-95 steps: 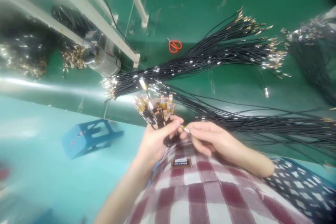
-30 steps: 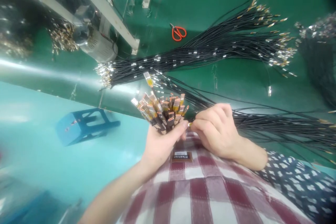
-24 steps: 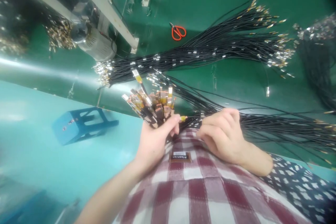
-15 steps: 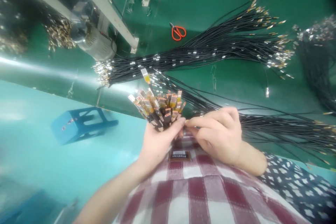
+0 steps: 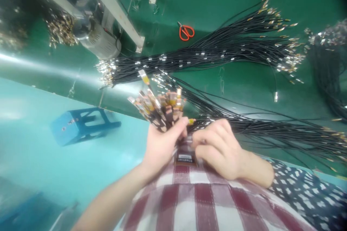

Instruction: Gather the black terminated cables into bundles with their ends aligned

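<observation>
1. Clutching a bunch of cable ends (image 5: 159,106), the left hand (image 5: 162,144) was closed tight round it, thumb across the front, with the metal ends fanned up and away from the person's chest.
2. The right hand (image 5: 217,149) sat just beside the left, almost touching, knuckles up and fingers curled in. It looked pinched on one wire, but blur hid the grip, so that couldn't be told.
3. A single wire tip (image 5: 191,121), yellow-ended, poked out in the gap between the two hands, pointing left toward the left thumb. The left hand was the nearer one to the tip.
4. The loose wires (image 5: 271,130) ran off from the hands to the right, long axis roughly level across the green table (image 5: 244,90), low over its near edge.
5. Both wrists were held close over the checked shirt (image 5: 195,195), forearms angled in from either side.
6. Farther back lay a big tied bundle (image 5: 203,56), orange scissors (image 5: 186,31) and a motor (image 5: 94,38), all well apart from the hands. A blue stool (image 5: 81,125) stood on the floor to the left.
</observation>
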### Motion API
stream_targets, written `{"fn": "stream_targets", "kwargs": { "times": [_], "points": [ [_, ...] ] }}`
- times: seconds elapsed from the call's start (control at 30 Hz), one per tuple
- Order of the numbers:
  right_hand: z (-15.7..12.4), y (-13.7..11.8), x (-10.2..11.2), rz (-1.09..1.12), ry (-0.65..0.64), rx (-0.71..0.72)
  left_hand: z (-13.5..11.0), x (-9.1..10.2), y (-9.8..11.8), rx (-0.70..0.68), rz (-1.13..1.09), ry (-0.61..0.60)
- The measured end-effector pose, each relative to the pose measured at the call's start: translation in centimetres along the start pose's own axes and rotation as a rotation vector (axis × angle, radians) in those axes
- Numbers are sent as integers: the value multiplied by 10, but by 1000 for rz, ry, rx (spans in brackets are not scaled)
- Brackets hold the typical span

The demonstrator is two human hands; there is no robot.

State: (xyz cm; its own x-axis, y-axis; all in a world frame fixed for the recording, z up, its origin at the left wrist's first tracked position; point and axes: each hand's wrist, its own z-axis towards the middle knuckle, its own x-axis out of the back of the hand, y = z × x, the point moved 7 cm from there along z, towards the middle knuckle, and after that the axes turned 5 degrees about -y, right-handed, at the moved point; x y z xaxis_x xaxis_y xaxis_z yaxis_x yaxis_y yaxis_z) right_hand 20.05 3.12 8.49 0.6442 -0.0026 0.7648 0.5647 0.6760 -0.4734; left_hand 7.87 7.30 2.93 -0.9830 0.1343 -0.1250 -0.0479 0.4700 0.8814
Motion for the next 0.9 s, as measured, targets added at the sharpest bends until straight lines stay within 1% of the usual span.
{"fn": "stream_targets", "kwargs": {
  "times": [0.03, 0.1, 0.17, 0.23, 0.33, 0.43, 0.53, 0.7, 0.8, 0.9],
  "points": [
    [-1, -2, 2, 27, -10, 23, 0, 2, 0, -13, -15, 18],
    [-3, -1, 10, 29, 24, 23, 1, 5, -3, -22, -31, 21],
    [-5, 3, 17, -26, 74, -16, 0, 4, -5, -16, -20, 1],
    [-6, 8, 20, -99, 103, -52, 0, 3, -6, -14, -11, -18],
    [-6, 14, 17, -166, 131, -81, -1, 1, -6, -1, -19, -38],
    [-4, 15, 13, -188, 158, -80, 0, 0, -5, 16, -18, -50],
    [3, 13, 12, -218, 152, -54, 0, 0, -6, 37, -24, -52],
    [13, 5, 20, -253, 147, 6, 0, -2, -4, 26, 26, -60],
    [13, 4, 20, -257, 147, -17, -1, -1, -3, 25, 52, -48],
    [9, 7, 13, -245, 179, -66, -1, -2, -4, 23, 53, -44]
  ]
}}
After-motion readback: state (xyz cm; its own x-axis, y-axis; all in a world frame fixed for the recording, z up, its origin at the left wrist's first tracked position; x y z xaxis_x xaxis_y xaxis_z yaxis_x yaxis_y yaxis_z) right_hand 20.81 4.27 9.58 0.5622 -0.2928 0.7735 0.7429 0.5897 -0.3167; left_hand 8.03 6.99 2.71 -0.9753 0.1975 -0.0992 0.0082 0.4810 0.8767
